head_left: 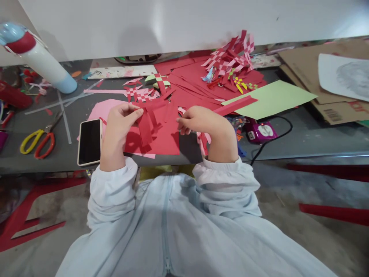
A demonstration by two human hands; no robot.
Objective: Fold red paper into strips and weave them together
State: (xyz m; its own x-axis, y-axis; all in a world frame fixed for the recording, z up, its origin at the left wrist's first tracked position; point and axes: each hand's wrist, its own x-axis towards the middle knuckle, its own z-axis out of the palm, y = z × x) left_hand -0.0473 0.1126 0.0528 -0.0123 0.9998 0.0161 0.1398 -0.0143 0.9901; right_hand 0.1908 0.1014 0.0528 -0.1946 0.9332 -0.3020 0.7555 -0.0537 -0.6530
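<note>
My left hand [122,119] pinches a piece of red paper cut into strips [145,130] between thumb and fingers. Its strips curl and hang above a flat red paper sheet [168,144]. To the right, my right hand [196,119] is held over the table with its fingers curled and drawn together. What those fingers hold, if anything, is too small to make out. Under the red sheet, an edge of pink paper [148,156] shows. A phone [90,142] lies just left of my left wrist.
Scissors [46,134] and an upright, tilted-looking bottle [46,61] are at left. Woven red-and-pink paper strips [227,57] lie on red sheets [190,80] at the back. Right are green paper [273,98], a purple box with a black cable [261,130] and cardboard [305,84].
</note>
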